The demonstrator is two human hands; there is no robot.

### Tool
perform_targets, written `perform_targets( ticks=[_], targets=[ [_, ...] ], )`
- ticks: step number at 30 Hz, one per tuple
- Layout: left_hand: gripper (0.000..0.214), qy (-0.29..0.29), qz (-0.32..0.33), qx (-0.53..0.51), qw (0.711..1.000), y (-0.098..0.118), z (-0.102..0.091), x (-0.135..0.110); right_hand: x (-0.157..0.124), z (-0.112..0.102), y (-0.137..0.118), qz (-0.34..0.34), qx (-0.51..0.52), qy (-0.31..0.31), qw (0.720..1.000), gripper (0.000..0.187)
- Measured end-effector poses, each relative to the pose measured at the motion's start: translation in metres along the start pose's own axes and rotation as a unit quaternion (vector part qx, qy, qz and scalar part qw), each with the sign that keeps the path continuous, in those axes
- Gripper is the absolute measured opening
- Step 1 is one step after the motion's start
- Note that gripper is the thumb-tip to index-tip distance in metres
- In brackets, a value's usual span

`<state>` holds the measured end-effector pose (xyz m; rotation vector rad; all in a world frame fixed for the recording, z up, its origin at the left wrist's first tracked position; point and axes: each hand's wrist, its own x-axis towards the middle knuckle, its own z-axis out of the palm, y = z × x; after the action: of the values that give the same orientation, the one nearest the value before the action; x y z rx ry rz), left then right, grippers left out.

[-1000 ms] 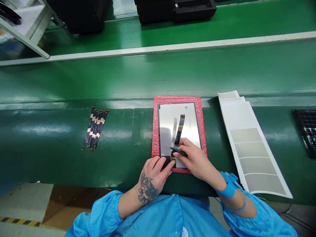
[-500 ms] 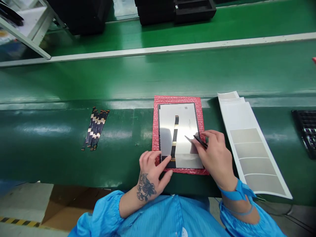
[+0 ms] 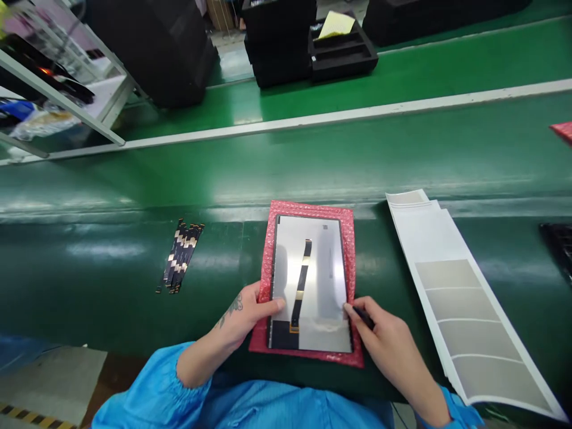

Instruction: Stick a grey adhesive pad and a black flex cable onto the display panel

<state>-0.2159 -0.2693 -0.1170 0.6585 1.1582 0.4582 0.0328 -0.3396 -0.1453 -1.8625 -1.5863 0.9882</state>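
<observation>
A silvery display panel (image 3: 322, 280) lies face down on red bubble wrap (image 3: 267, 262) in front of me. A black flex cable (image 3: 302, 280) with gold-coloured bands runs up its back from the dark lower-left strip. My left hand (image 3: 250, 311) grips the left edge of panel and wrap, thumb on top, its fingers hidden underneath. At the right edge, my right hand (image 3: 379, 328) is closed around black tweezers (image 3: 364, 317), with its thumb at the panel's border. Most of the tweezers is hidden by the fingers.
Loose flex cables (image 3: 181, 257) lie in a pile on the left of the green bench. To the right are white sheets (image 3: 415, 232) with grey rectangular stickers. Black trays (image 3: 344, 62) stand beyond the pale rail (image 3: 313, 121), one with yellow paper (image 3: 336, 25).
My left hand has moved from the panel's lower-left corner to grip its left side. The right hand has shifted to the right edge with the tweezers drawn back. The camera view has tilted up.
</observation>
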Motion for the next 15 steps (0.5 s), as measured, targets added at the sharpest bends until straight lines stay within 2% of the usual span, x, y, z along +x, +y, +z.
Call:
perform_targets(
  ticks=[3,4,5,7,9,11,13,15],
  targets=[
    [0.053,0.04,0.034,0.104,0.993,0.046,-0.014,0.031,0.0,0.01,-0.004,-0.1,0.055,0.024,0.993,0.015],
    [0.049,0.061,0.055,0.169,0.982,0.07,-0.02,0.044,-0.001,0.014,-0.004,-0.139,0.057,0.051,0.987,0.013],
    [0.04,0.076,0.082,0.262,0.959,0.096,-0.025,0.057,-0.002,0.017,-0.005,-0.174,0.056,0.073,0.98,0.012],
    [0.023,0.097,0.121,0.329,0.931,0.152,-0.035,0.086,-0.003,0.023,-0.005,-0.226,0.048,0.098,0.968,0.012],
    [0.012,0.109,0.148,0.386,0.904,0.204,-0.04,0.114,-0.003,0.026,-0.002,-0.25,0.038,0.101,0.962,0.014],
    [0.01,0.119,0.175,0.43,0.877,0.246,-0.041,0.14,-0.004,0.029,0.005,-0.262,0.033,0.096,0.96,0.019],
    [0.009,0.131,0.202,0.462,0.854,0.274,-0.043,0.16,-0.004,0.033,0.015,-0.265,0.035,0.082,0.96,0.023],
    [0.015,0.15,0.223,0.483,0.833,0.293,-0.045,0.172,-0.003,0.039,0.024,-0.262,0.04,0.076,0.961,0.025]
  ],
)
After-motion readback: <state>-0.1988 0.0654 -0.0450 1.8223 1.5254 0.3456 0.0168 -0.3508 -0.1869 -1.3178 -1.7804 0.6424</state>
